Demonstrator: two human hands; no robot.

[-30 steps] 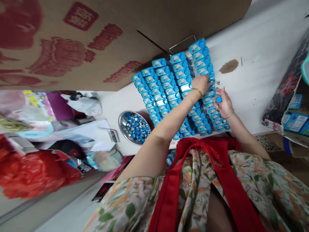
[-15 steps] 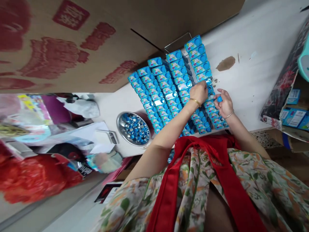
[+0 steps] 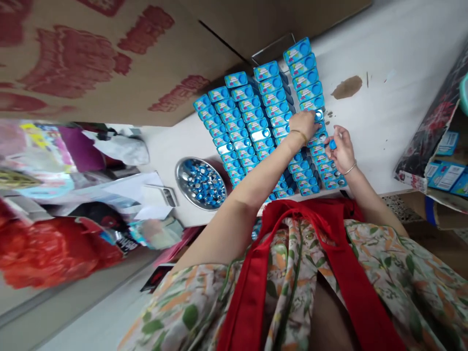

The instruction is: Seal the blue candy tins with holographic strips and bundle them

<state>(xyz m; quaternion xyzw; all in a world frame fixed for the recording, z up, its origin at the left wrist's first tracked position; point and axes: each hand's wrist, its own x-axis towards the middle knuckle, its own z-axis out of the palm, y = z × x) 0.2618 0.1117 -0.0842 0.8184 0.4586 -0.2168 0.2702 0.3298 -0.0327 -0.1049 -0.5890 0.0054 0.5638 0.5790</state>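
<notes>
My left hand [image 3: 304,126], with a gold bracelet at its wrist, reaches over the rightmost column of small blue printed containers [image 3: 309,91]. Its fingers are bent together at the round opening on one container's top; what they grip, if anything, is hidden. Just to the right, my right hand [image 3: 342,152] pinches a small blue cap [image 3: 332,145] between thumb and fingers, close beside that same column. Several containers nearer me in this column show silvery round spots on top, while those farther away have blue ones.
On the left of the white table [image 3: 369,126] stands a metal bowl [image 3: 179,181] of blue and silvery caps. A large cardboard box [image 3: 219,29] borders the far side. At right, an open carton [image 3: 413,170] holds blue boxes. Red plastic bags [image 3: 54,253] lie at far left.
The view has shifted slightly, so the table appears higher in the picture. Both hands stay at about the same containers, and the blue cap is still in my right hand.
</notes>
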